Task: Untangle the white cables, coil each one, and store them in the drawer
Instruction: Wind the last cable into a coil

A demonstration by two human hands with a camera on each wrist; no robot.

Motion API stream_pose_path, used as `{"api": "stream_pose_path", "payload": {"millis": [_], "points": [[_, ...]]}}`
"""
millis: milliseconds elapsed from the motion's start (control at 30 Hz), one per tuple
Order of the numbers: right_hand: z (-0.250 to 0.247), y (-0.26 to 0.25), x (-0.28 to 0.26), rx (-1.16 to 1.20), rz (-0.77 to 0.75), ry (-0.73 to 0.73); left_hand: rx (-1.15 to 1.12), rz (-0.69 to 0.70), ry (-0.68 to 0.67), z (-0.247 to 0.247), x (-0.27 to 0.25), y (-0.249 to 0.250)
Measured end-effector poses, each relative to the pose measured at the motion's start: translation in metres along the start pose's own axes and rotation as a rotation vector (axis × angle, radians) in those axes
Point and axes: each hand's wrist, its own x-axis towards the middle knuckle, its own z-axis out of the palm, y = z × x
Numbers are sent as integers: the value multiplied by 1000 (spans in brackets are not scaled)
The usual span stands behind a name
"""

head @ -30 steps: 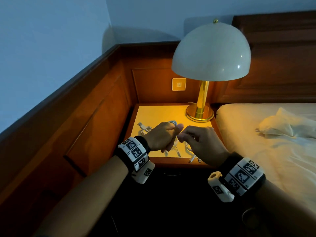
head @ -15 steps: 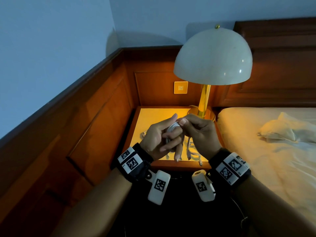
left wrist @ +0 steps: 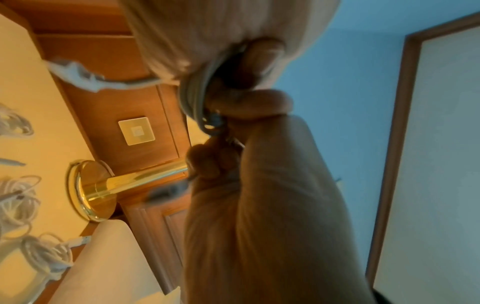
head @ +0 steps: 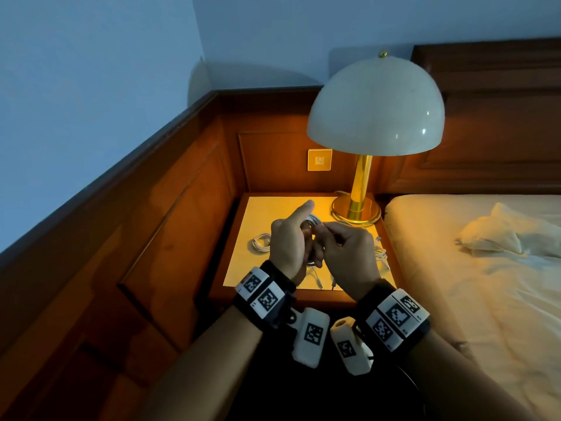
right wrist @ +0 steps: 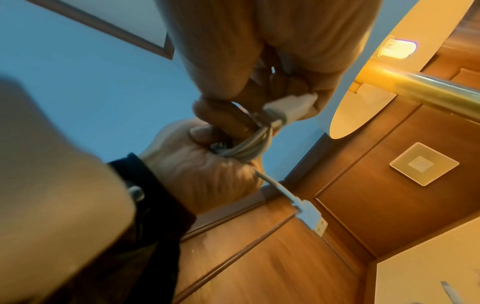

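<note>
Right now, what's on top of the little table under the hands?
On the yellow-lit wooden nightstand stand a brass lamp with white dome shade, a coiled white cable and loose white cables. The hands cover the middle, so anything there is hidden.

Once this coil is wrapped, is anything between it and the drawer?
Cannot confirm a path: no drawer shows in any view. The left hand holds the coiled cable above the nightstand while the right hand pinches its plug end. The nightstand front below is dark and hidden behind both wrists.
</note>
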Motion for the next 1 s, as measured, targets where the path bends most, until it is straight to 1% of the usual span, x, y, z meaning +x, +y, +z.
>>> {"api": "stream_pose_path", "payload": {"millis": [33, 67, 100, 133, 200, 233, 267, 333, 367, 433, 500, 533, 600, 667, 700, 733, 767, 833, 867, 933, 1000], "points": [[2, 1, 1, -10, 1, 14, 4, 33, 63, 4, -1, -2], [2, 3, 2, -15, -1, 18, -2, 51, 91, 7, -1, -3], [2, 5, 3, -21, -2, 19, -25, 39, 77, 5, 0, -3], [0, 6, 3, -33, 2, 24, -65, -6, 26, 1, 2, -3], [-6, 6, 3, -65, 12, 30, -200, -140, -172, -12, 10, -5], [-8, 5, 2, -85, 16, 18, -269, -180, -263, -20, 14, -7], [-9, 3, 1, -96, 29, -7, -325, -202, -322, -26, 19, -9], [-11, -1, 1, -77, 72, -81, -375, -224, -386, -34, 25, -14], [-11, -2, 1, -57, 89, -109, -366, -224, -394, -35, 26, -16], [-11, -4, 1, -22, 124, -142, -350, -241, -396, -37, 27, -17], [-10, 0, -1, -24, 130, -106, -302, -275, -390, -37, 28, -17], [-8, 2, -2, -42, 125, -67, -253, -293, -350, -34, 26, -16], [-1, 7, -4, -87, 113, 14, -161, -297, -186, -23, 21, -12], [3, 9, -5, -166, 54, 67, -74, -181, 2, -12, 19, -12], [4, 8, -5, -220, 3, 77, -35, -124, 63, -11, 19, -13], [2, 7, -4, -266, -39, 75, -31, -98, 83, -11, 18, -14], [-2, 5, -2, -302, -66, 68, -50, -95, 60, -11, 19, -17], [-9, 7, 4, -375, -92, 48, -141, -109, -53, -14, 19, -20], [-13, 8, 8, -409, -97, 38, -162, -88, -104, -16, 19, -20], [-16, 9, 14, -436, -116, 25, -66, -1, -126, -17, 19, -22], [-16, 7, 15, -377, -99, -10, -24, 67, -119, -15, 18, -23]]}}
